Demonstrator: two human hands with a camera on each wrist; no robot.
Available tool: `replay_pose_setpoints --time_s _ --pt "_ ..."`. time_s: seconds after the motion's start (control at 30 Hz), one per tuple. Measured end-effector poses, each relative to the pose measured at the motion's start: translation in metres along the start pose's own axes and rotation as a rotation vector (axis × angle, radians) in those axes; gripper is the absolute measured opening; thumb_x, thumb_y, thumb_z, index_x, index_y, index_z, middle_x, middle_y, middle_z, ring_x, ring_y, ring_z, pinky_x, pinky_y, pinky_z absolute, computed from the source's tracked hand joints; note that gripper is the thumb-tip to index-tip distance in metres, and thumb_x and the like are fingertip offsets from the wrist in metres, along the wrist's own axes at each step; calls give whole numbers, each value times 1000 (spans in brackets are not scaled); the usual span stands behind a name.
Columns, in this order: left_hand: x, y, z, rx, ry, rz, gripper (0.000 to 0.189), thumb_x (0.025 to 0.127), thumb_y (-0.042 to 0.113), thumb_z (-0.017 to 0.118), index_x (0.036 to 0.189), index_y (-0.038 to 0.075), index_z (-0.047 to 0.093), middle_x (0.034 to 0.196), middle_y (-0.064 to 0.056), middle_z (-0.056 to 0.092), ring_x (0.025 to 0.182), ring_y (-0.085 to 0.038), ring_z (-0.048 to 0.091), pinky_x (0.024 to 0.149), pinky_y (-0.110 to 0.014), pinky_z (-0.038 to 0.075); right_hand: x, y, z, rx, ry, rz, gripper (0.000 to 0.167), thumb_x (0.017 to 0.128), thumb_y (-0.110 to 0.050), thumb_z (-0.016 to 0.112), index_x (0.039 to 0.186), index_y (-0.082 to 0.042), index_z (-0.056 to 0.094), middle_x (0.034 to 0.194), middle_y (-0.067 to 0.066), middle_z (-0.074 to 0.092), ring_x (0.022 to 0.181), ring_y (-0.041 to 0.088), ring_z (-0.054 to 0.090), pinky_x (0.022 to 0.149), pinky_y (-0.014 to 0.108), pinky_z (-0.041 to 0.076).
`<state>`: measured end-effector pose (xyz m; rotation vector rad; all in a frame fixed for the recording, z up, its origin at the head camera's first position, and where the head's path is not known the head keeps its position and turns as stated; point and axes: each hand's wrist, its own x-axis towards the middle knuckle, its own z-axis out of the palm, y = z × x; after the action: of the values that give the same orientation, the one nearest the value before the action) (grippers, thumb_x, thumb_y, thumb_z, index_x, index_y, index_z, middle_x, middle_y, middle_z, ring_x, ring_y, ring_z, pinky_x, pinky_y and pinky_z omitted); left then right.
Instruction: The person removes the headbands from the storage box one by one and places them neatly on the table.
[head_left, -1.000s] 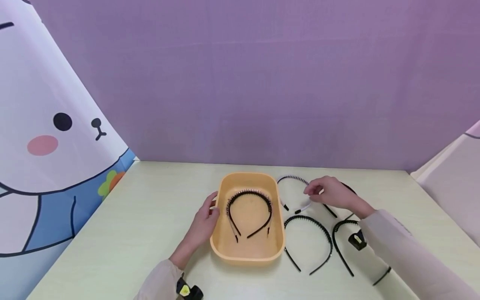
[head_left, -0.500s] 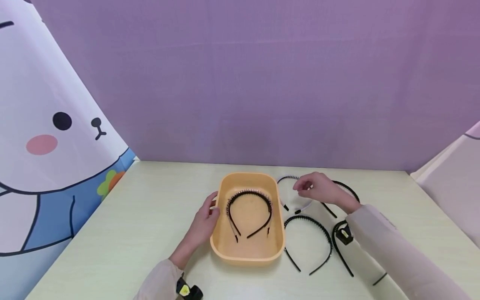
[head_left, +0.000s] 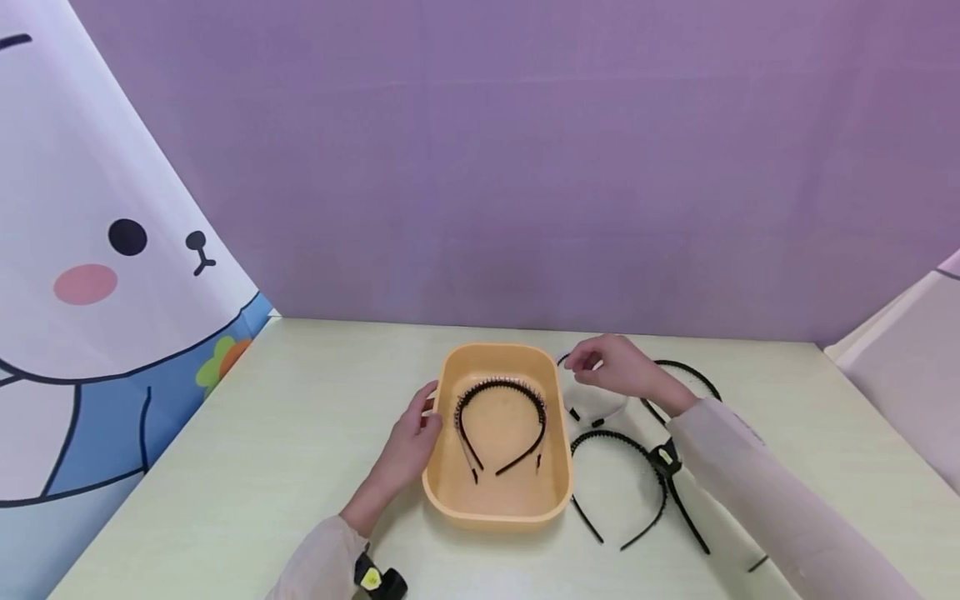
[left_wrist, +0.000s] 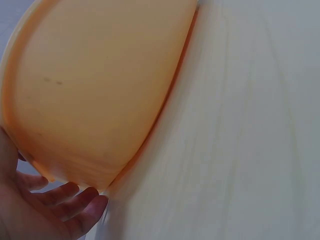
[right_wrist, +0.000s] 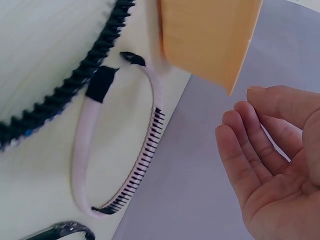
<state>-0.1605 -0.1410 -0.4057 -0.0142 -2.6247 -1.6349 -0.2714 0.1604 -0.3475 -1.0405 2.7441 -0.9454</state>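
A yellow-orange plastic basin (head_left: 498, 510) holds a black toothed headband (head_left: 501, 384) and a paler headband partly hidden behind it. My left hand (head_left: 407, 436) rests against the basin's left side, fingertips at its outer wall in the left wrist view and thumb by the rim. My right hand (head_left: 618, 365), fingers loosely bent and holding nothing, hovers right of the basin. It partly covers a pale pink headband with black tips in the head view; that headband (right_wrist: 82, 150) shows fully in the right wrist view. Nearer me lies another black toothed headband (head_left: 630, 440).
More black headbands, including one at the back (head_left: 693, 369) and one farther forward (head_left: 692, 523), lie on the right, partly hidden by the right sleeve (head_left: 772, 500). The pale tabletop (head_left: 315, 400) ends at a purple backdrop (head_left: 465, 208). A printed cartoon cloth hangs at left.
My right hand has moved left toward the basin, passing over the pale pink headband and uncovering the black one at the back. My left hand and the basin stay put.
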Motion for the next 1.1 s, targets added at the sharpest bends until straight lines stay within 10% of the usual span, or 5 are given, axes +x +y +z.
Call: replay_pose_setpoints --time_s 1.1 --pt "-1 0 0 -14 -2 21 50 98 12 37 148 9 31 134 -25 50 108 -33 58 86 -43 52 43 -28 23 63 -61 -42 22 81 2 65 103 5 67 100 20 68 91 28 62 81 36 54"
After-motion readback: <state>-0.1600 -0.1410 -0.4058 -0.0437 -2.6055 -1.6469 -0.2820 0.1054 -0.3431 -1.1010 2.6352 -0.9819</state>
